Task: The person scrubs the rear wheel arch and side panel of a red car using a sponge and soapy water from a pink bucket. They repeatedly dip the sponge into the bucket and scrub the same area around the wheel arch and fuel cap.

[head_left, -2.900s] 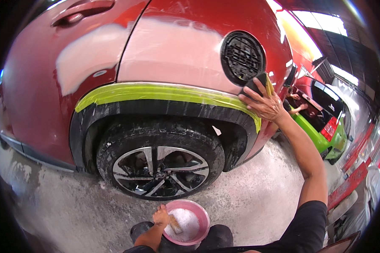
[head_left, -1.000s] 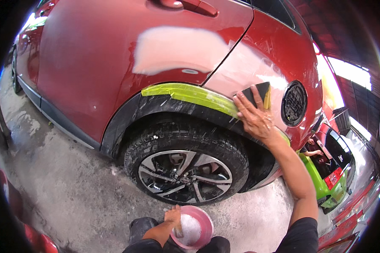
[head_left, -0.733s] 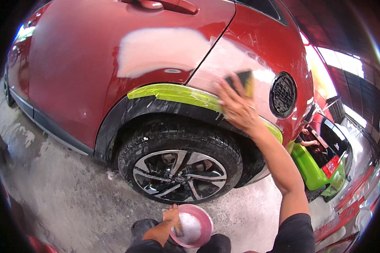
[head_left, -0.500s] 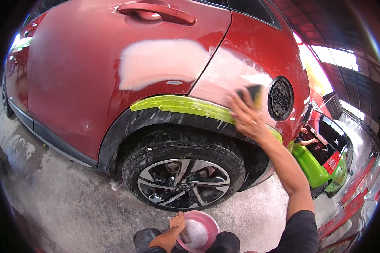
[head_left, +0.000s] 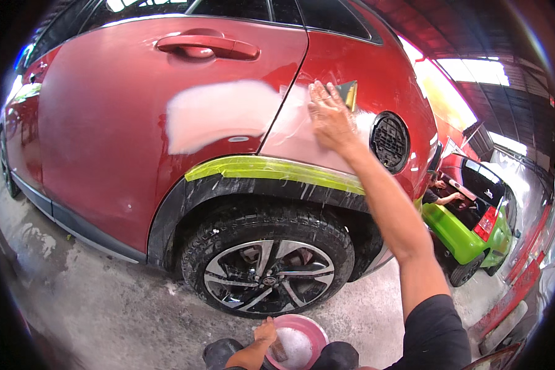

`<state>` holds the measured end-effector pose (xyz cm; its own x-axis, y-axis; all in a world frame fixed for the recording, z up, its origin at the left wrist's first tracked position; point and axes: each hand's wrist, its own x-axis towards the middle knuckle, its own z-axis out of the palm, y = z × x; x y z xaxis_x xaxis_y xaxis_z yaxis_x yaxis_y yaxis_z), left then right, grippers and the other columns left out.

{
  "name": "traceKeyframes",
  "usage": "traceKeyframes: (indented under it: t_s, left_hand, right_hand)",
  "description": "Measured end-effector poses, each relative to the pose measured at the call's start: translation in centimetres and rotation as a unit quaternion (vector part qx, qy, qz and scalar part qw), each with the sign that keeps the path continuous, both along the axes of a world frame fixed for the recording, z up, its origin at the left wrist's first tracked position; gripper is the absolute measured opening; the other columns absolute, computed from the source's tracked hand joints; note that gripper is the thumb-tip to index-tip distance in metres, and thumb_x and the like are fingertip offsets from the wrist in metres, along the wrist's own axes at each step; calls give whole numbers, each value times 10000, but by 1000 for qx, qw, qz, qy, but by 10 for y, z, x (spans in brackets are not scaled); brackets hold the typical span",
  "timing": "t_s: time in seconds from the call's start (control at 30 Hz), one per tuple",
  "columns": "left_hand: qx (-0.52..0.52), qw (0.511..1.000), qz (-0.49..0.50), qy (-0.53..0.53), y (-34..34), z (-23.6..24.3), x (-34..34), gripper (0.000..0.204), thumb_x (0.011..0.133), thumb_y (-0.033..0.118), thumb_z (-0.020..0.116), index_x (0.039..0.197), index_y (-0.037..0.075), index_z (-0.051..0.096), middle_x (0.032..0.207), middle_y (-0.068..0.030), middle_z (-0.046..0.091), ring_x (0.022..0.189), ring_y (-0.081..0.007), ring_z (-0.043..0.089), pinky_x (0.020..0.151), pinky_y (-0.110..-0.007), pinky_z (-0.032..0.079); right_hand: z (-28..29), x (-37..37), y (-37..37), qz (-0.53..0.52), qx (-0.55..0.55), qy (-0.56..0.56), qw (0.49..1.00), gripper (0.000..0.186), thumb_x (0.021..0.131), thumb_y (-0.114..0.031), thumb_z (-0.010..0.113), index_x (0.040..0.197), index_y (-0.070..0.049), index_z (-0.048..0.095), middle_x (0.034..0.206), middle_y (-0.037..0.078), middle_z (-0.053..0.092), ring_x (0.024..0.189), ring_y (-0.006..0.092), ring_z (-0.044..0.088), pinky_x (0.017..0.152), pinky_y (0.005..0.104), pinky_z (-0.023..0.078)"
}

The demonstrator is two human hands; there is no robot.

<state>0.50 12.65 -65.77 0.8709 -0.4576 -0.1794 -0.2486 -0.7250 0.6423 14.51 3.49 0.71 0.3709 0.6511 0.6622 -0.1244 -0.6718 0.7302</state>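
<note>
My right hand (head_left: pixel 332 120) lies almost flat on the red car's rear side panel, pressing a folded sheet of sandpaper (head_left: pixel 349 95). The sheet is dark with a yellowish side and sticks out right of the fingers. Under it, the panel has a dull, whitish-pink patch (head_left: pixel 290 132) with wet-looking streaks. Low down, my left hand (head_left: pixel 266 332) is closed at the left rim of a pink basin (head_left: pixel 319 338) holding pale, cloudy liquid. A brownish-grey piece (head_left: pixel 279 351) shows just below that hand; whether the fingers grip it or the rim is unclear.
Yellow-green masking tape (head_left: pixel 246 168) edges the black wheel-arch trim above the rear wheel (head_left: pixel 268 277). Right of my hand is a round black filler recess (head_left: pixel 390 142). The rear door has another whitish patch (head_left: pixel 213 117). Behind, another person's hands (head_left: pixel 453 196) are at a green car (head_left: pixel 456 231).
My right hand has moved up and slightly left across the panel with the sandpaper. My left hand stays by the basin. The whole view has shifted slightly.
</note>
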Motion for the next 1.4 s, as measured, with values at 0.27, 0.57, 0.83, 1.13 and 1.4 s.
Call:
traceKeyframes:
  t_s: [0.27, 0.57, 0.83, 1.13, 1.4]
  left_hand:
    - [-72, 997, 7, 23, 7, -8, -1, 581, 865, 243, 569, 1395, 57, 423, 1379, -259, 553, 1229, -439, 585, 1014, -529, 488]
    - [-79, 997, -3, 4, 11, -11, 4, 645, 813, 256, 640, 1378, 48, 408, 1282, -273, 608, 1153, -443, 624, 968, -550, 507]
    - [-69, 997, 6, 39, 13, -15, -2, 745, 815, 240, 661, 1474, 69, 358, 1367, -238, 570, 1205, -413, 602, 986, -504, 511]
    - [-90, 994, 25, 59, 10, -11, -3, 615, 840, 172, 633, 1407, 73, 418, 1376, -229, 533, 1220, -424, 585, 997, -502, 505]
    - [-84, 996, 8, 35, 16, -9, -7, 594, 841, 158, 642, 1385, 72, 420, 1366, -246, 499, 1186, -441, 596, 973, -513, 522]
  right_hand:
    - [-20, 12, 54, 45, 65, -20, 997, 450, 987, -161, 431, 1326, 110, 551, 1458, 254, 502, 1429, 377, 404, 1219, 530, 217]
    - [-9, 9, 103, -15, 93, -50, 994, 498, 966, -247, 519, 1348, 70, 560, 1433, 226, 524, 1350, 421, 465, 1141, 647, 267]
    - [-31, 22, 92, -17, 114, -66, 991, 473, 971, -239, 487, 1319, 64, 590, 1451, 199, 531, 1446, 352, 382, 1188, 641, 193]
    - [-34, 16, 111, -91, 129, -40, 987, 511, 999, -234, 443, 1426, 40, 504, 1567, 212, 379, 1442, 561, 248, 1184, 656, 179]
    - [-159, -29, 143, 29, 204, 23, 978, 547, 927, -196, 592, 1416, 36, 514, 1587, 89, 378, 1436, 568, 242, 1131, 694, 245]
